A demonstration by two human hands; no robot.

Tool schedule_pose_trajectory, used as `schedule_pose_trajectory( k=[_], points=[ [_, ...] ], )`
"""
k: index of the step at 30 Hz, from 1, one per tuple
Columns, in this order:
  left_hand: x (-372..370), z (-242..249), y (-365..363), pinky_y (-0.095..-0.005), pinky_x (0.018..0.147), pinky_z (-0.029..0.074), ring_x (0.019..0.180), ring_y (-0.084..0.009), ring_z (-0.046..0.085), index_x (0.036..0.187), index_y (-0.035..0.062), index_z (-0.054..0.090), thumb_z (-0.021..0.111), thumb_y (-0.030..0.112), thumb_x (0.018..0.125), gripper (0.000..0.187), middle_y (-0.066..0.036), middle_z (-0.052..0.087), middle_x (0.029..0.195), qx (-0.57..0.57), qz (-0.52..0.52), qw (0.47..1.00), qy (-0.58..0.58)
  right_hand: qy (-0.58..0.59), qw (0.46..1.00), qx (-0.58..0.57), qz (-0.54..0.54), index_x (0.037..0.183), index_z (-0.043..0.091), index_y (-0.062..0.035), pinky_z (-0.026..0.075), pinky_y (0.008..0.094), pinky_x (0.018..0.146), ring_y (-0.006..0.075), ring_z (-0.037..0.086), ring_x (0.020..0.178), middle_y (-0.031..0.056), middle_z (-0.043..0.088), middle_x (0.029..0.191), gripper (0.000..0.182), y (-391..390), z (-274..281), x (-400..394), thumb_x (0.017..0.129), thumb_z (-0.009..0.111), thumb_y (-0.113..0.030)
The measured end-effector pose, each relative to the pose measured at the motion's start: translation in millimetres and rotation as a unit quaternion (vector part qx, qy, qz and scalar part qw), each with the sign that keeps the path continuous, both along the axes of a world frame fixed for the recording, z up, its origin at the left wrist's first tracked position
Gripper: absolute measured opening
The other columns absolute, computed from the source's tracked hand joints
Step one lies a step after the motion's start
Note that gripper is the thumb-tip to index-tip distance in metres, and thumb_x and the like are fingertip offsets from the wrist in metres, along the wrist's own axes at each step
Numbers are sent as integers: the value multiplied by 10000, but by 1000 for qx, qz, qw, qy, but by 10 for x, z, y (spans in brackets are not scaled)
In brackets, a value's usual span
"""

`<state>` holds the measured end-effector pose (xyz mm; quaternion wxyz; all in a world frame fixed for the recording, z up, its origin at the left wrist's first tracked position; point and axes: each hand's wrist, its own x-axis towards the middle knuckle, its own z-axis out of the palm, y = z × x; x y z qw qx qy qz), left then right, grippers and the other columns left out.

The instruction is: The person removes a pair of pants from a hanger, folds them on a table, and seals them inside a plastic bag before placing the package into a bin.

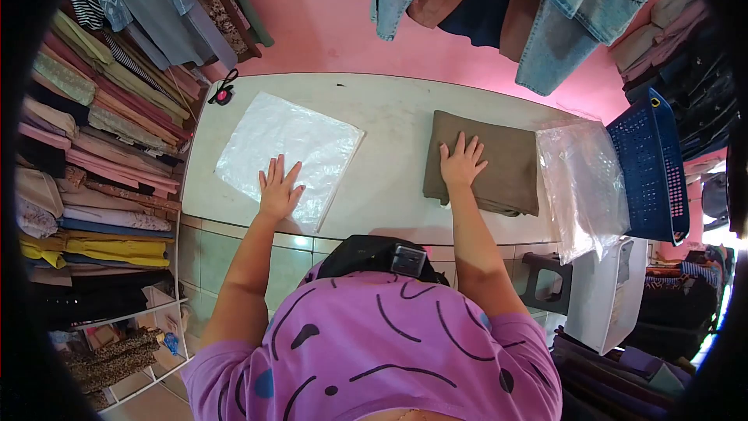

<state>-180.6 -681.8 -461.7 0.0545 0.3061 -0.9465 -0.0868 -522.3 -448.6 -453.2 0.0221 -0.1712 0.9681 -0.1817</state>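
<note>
My left hand (280,189) lies flat with spread fingers on the lower part of a white plastic packet (288,136), at the left of the white table (389,164). Toward the right, my right hand (462,162) rests palm down, fingers apart, on a folded brown-olive cloth (499,171). A small pale edge shows under the cloth's lower left side. Clear plastic bags (584,187) lie right beside the cloth and hang over the table's front edge.
Black scissors (224,90) with a pink round item lie at the table's back left corner. A blue basket (647,168) stands at the right end. Shelves of folded clothes (117,179) line the left; denim garments (569,0) hang behind. A dark stool (547,284) is below.
</note>
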Motion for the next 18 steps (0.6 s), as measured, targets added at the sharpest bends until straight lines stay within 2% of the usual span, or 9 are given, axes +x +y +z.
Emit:
schedule_pose_trajectory(
  k=[1, 5, 7, 8, 10, 11, 14, 16, 18],
  points=[
    [39, 5, -30, -596, 1038, 99, 1350, -373, 147, 1357, 234, 381, 554, 354, 820, 576, -173, 160, 1469, 2, 4, 1000, -1, 43, 998, 53, 0, 1376, 328, -194, 132, 602, 1038, 346, 179, 1344, 157, 240, 1443, 615, -26, -52, 64, 863, 458, -507],
    [118, -17, -90, -582, 1046, 93, 1352, -365, 147, 1358, 230, 382, 552, 340, 821, 573, -165, 161, 1473, -5, -2, 1000, 8, 50, 996, 44, 64, 1364, 353, -192, 150, 567, 1052, 351, 194, 1337, 149, 259, 1438, 607, 25, -65, 171, 852, 485, -490],
    [142, -46, -119, -602, 1037, 76, 1349, -374, 147, 1349, 246, 396, 556, 373, 810, 576, -175, 172, 1465, -1, -13, 1000, 26, 59, 976, 18, 210, 1341, 394, -196, 166, 555, 1051, 359, 213, 1326, 123, 283, 1433, 593, 132, -37, 297, 832, 523, -471],
    [134, -35, -132, -605, 1036, 73, 1351, -375, 141, 1349, 246, 396, 558, 368, 808, 578, -178, 171, 1464, 8, -9, 1000, 20, 66, 977, 16, 203, 1341, 394, -196, 166, 555, 1051, 359, 213, 1326, 123, 283, 1433, 593, 163, -21, 381, 832, 523, -471],
    [106, 0, -124, -615, 1034, 56, 1355, -379, 119, 1349, 232, 396, 576, 350, 794, 595, -186, 169, 1463, 33, 3, 999, 13, 55, 963, 4, 264, 1321, 424, -206, 175, 561, 1044, 366, 223, 1319, 102, 293, 1431, 565, 204, -2, 632, 825, 543, -448],
    [73, 14, -101, -615, 1034, 56, 1355, -379, 119, 1349, 232, 396, 576, 350, 794, 595, -186, 169, 1463, 36, -1, 999, 17, 59, 964, 8, 260, 1321, 424, -206, 175, 561, 1044, 366, 223, 1319, 102, 293, 1431, 565, 194, -27, 742, 825, 543, -448],
    [-79, 86, 31, -624, 1031, 70, 1352, -381, 130, 1335, 211, 414, 605, 299, 779, 595, -178, 180, 1461, 5, 31, 999, 23, 29, 992, -14, 119, 1318, 429, -222, 177, 542, 1048, 362, 216, 1324, 94, 293, 1432, 526, 77, -125, 989, 846, 524, -432],
    [-251, 192, 147, -622, 1024, 114, 1349, -387, 149, 1310, 177, 442, 638, 197, 759, 585, -160, 202, 1459, 27, -130, 987, 85, -23, 994, -22, 105, 1311, 440, -221, 184, 546, 1044, 365, 222, 1321, 96, 294, 1431, 516, 45, -17, 982, 846, 526, -429],
    [-467, 335, 363, -570, 1034, 191, 1311, -384, 243, 1290, 174, 457, 664, 198, 737, 591, -146, 302, 1408, 38, -240, 963, 119, -102, 986, -67, 109, 1280, 477, -227, 211, 563, 1024, 370, 249, 1307, 105, 310, 1421, 477, 104, 45, 816, 848, 527, -421]
  ],
)
